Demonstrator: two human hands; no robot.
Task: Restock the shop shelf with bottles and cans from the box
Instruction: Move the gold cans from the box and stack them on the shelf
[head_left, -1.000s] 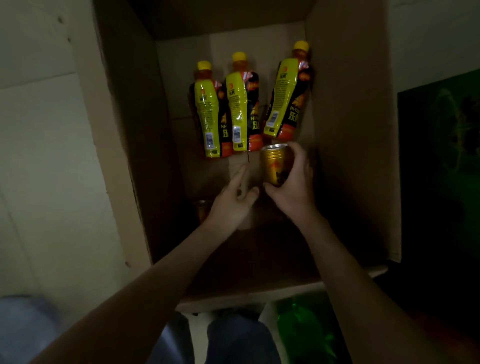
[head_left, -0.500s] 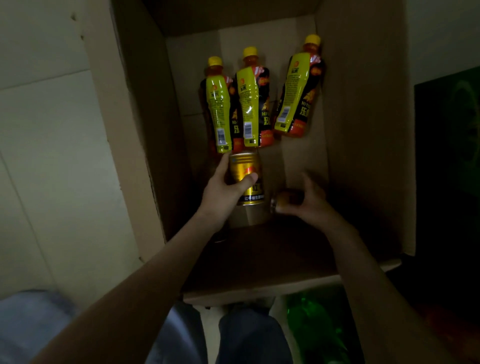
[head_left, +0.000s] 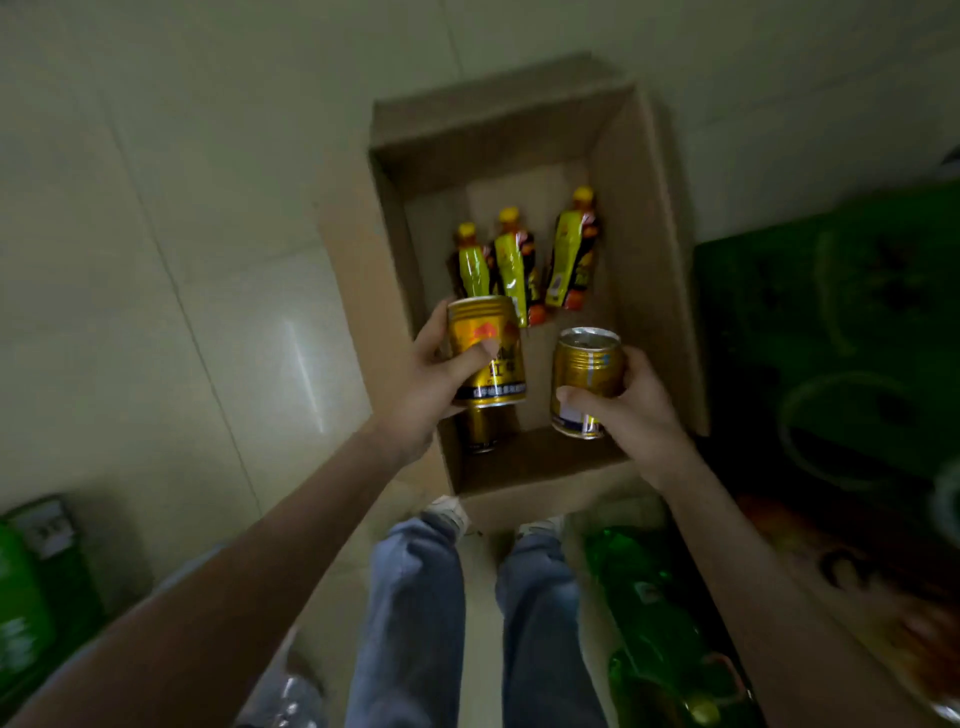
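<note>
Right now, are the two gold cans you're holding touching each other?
Apart. The head view shows a strip of bare box floor between the left can, gripped by the left hand, and the right can, gripped by the right hand.

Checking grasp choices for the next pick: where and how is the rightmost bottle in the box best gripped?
Grip the rightmost bottle round its labelled middle, probably from above: it lies flat on the box floor, clear of the middle bottle.
</note>
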